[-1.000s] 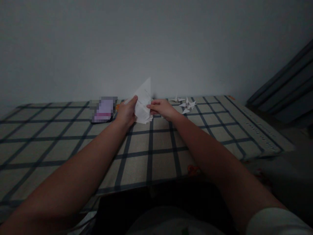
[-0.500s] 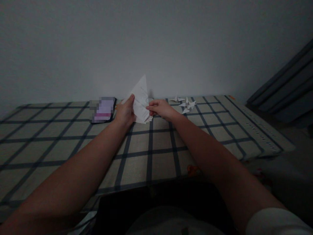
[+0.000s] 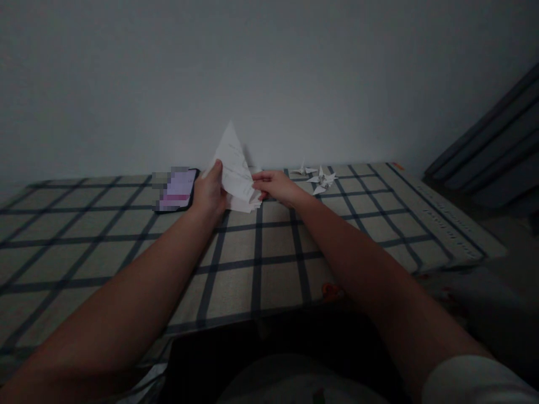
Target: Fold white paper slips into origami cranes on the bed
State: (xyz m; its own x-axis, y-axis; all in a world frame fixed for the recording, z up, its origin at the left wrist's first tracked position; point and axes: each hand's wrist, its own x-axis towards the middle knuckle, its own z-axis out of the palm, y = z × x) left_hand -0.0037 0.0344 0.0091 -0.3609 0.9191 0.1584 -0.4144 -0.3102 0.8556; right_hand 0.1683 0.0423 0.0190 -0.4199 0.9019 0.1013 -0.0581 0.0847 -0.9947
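A white sheet of paper (image 3: pixel 232 163) stands lifted with its corner pointing up, above a small stack of white sheets (image 3: pixel 244 203) on the checked cloth (image 3: pixel 261 247). My left hand (image 3: pixel 209 191) pinches the sheet's left edge with the thumb up. My right hand (image 3: pixel 275 186) pinches the sheet's lower right edge, close to the stack. Both hands are closed on the same sheet, at the far middle of the surface by the wall.
A phone (image 3: pixel 177 189) lies just left of my left hand. Several small folded white paper figures (image 3: pixel 320 179) sit right of my right hand. A grey wall stands behind. The cloth's right edge (image 3: pixel 455 227) drops off toward dark striped fabric (image 3: pixel 497 163).
The raised sheet has swung leftward and a little higher, its tip moving left. My left hand has shifted left with it. My right hand has stayed about where it was.
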